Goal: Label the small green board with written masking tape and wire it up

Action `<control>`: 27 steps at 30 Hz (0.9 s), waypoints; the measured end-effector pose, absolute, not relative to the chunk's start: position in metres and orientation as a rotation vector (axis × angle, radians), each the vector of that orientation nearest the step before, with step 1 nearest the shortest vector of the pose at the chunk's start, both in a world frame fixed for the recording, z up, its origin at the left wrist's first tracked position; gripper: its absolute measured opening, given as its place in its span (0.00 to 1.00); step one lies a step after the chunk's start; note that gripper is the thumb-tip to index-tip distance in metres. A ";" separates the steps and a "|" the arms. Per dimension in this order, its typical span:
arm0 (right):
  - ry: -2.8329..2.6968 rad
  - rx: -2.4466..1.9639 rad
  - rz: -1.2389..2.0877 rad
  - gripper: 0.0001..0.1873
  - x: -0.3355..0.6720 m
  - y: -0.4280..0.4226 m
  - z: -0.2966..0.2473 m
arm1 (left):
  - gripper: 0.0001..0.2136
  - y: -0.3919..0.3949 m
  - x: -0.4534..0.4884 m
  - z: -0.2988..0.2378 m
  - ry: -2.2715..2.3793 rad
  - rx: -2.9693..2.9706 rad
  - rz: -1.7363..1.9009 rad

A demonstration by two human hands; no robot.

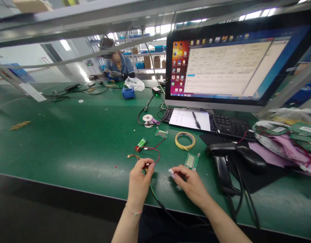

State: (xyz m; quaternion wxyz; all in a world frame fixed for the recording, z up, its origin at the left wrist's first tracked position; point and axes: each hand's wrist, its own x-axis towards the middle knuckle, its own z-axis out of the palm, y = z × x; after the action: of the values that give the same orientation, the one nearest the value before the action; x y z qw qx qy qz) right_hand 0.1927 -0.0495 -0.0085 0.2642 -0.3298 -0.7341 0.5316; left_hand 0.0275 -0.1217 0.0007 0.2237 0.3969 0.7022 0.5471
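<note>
My left hand (139, 182) is closed in a pinch on a bundle of thin coloured wires (153, 193); their connector ends (128, 156) stick out beyond the fingers. Between the fingertips of my right hand (191, 185) is a small white piece (171, 171), its exact kind too small to tell. Just behind that hand lies a green circuit board with a display (191, 161). A second display board (161, 134) lies farther back, joined by red and black wires (159, 156) to a green battery (141, 144) or similar block.
Yellow tape roll (177, 144), white spool (147, 118) and blue bin (128, 92) stand on the green table (69, 148). A monitor (231, 67), keyboard (229, 124), paper (179, 118) and barcode scanner (222, 168) occupy the right side. Another person (120, 64) sits across the table.
</note>
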 end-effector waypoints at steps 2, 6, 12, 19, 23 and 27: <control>-1.919 -0.870 1.479 0.10 0.193 -0.048 -0.010 | 0.10 -0.123 0.028 0.000 1.775 0.943 1.663; -1.902 -0.852 1.477 0.11 0.194 -0.050 -0.011 | 0.19 -0.119 0.029 -0.008 1.427 0.697 1.843; -1.932 -0.853 1.366 0.08 0.196 -0.053 -0.007 | 0.17 -0.116 0.035 -0.013 1.193 0.711 1.843; -2.012 -0.769 1.132 0.07 0.200 -0.053 -0.002 | 0.12 -0.116 0.038 -0.017 1.450 0.934 1.367; -2.114 -0.725 0.996 0.09 0.199 -0.052 -0.006 | 0.06 -0.115 0.042 -0.017 1.711 1.129 1.212; -2.213 -0.705 0.859 0.09 0.197 -0.051 -0.013 | 0.05 -0.117 0.045 -0.012 1.843 1.350 1.137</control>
State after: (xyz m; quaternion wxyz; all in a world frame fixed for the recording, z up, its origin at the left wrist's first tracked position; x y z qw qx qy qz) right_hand 0.1969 -0.0506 -0.0132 0.3266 -0.2691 -0.8447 0.3278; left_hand 0.0450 -0.1170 -0.0122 0.2906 0.5060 0.6912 0.4263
